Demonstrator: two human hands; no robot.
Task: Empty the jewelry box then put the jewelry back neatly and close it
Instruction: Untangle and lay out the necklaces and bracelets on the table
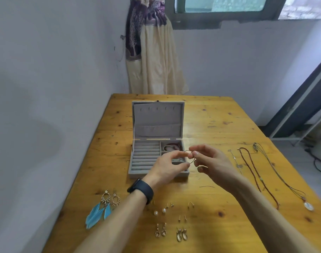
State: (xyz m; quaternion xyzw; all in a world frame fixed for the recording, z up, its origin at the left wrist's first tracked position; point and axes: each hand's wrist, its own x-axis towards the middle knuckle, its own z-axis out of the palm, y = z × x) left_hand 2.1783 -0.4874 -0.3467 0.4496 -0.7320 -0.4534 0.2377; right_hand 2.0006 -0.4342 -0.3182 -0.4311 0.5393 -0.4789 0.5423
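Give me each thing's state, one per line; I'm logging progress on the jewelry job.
Jewelry box: lid open, bracelets inside.
Thin ring: held by both hands.
Left hand: pinching the ring.
Right hand: pinching the ring.
Feather earrings: lying on the table.
Necklaces: laid out straight.

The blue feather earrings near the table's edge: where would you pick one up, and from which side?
Probably by the metal hoop at the top of the blue feather earrings, pinched from above. They lie flat on the table with the hoops pointing away from the person; the hoop is rigid, while the feathers look soft and easily bent.
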